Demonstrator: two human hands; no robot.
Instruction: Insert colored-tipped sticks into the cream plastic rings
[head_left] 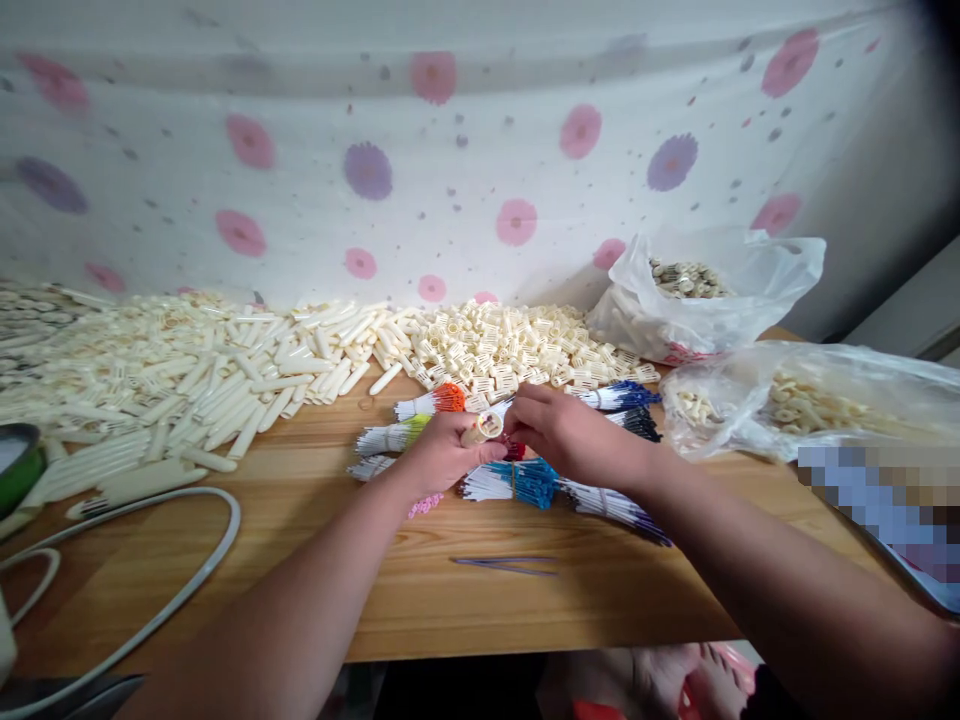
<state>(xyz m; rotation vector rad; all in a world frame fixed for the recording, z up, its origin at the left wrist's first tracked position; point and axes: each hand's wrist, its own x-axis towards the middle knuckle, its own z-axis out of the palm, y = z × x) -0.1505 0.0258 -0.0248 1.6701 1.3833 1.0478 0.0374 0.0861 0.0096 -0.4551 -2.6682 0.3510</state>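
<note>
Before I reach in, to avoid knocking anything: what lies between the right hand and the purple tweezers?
In the head view, a blue-tipped bundle of white sticks, then bare table.

Tabletop (315,580) was pale wood, smooth, grain visible, faint satin sheen. Small tube (489,426) looked cream plastic, matt. Heaped tubes (225,385) and slotted sleeves (517,350) showed the same cream plastic (dull throughout). Bags (757,285) were thin clear plastic film, crinkled, glossy. Backdrop (450,130) was flower-printed cloth, matt, softly creased. Cable (187,490) appeared white, smooth, slightly glossy.
</note>
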